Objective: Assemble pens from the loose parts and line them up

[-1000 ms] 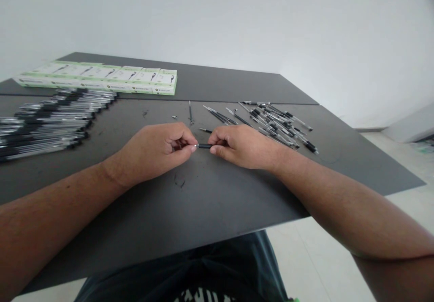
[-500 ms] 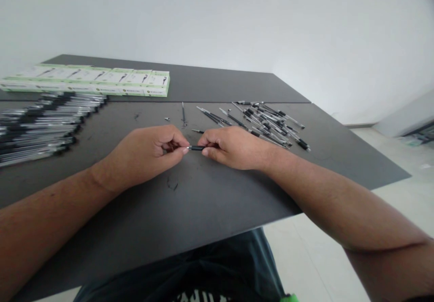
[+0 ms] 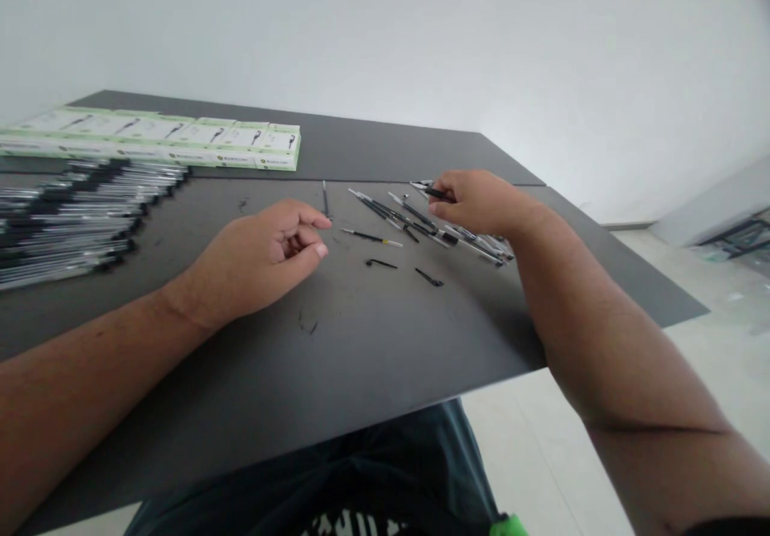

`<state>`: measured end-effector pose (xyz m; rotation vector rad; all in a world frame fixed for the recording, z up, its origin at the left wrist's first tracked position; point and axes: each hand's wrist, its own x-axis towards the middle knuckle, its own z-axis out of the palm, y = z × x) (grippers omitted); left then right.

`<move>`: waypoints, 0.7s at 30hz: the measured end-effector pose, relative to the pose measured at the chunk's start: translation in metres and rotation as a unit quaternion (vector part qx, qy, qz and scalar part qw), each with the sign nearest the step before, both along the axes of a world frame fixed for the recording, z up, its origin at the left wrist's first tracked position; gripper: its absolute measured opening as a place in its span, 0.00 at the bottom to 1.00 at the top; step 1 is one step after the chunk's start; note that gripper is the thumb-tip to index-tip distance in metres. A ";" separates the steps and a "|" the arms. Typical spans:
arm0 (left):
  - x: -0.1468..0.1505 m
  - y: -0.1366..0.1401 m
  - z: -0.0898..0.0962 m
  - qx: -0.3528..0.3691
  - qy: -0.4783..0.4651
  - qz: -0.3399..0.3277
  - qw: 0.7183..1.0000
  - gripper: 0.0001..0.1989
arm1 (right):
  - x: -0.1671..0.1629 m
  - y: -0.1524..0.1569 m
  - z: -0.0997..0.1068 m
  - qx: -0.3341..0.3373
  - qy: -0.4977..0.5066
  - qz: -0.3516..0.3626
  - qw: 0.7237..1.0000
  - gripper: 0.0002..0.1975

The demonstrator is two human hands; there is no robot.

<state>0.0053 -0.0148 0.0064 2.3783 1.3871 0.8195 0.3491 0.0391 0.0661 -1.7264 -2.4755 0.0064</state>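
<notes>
My left hand (image 3: 268, 255) hovers over the table with thumb and forefinger apart and nothing between them. Over the loose pile of pen parts on the right, my right hand (image 3: 478, 199) pinches a pen (image 3: 438, 193) by its black grip; most of it is hidden by the hand. Below that hand lie clear pen barrels (image 3: 472, 237) with black grips. Between the hands rest an ink refill (image 3: 371, 237) with a yellowish band and two small black clip-like pieces, one a pen cap clip (image 3: 382, 263), the other a similar black piece (image 3: 429, 278).
A dense row of pens (image 3: 78, 215) covers the left of the dark table (image 3: 258, 391). Behind it stand several white and green boxes (image 3: 277, 139) in a line. One thin refill (image 3: 326, 197) lies upright in view near the table seam. A white wall rises behind.
The hands have parted. My right hand has moved away to the right, over the pile, with a pen; my left hand has let go and opened. The refill and black pieces are now uncovered.
</notes>
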 end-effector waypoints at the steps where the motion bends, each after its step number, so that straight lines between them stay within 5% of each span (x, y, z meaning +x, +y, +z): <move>1: 0.000 0.000 0.000 0.000 0.002 -0.006 1.000 0.18 | 0.012 0.003 0.001 -0.009 -0.021 -0.030 0.999 0.13; 7: 0.002 0.000 -0.004 0.012 0.000 -0.037 0.999 0.16 | 0.056 0.005 -0.007 -0.109 -0.071 -0.073 0.989 0.12; 21: 0.004 -0.002 -0.004 0.004 0.008 -0.075 0.997 0.17 | 0.058 0.018 -0.026 -0.136 -0.111 -0.053 0.983 0.10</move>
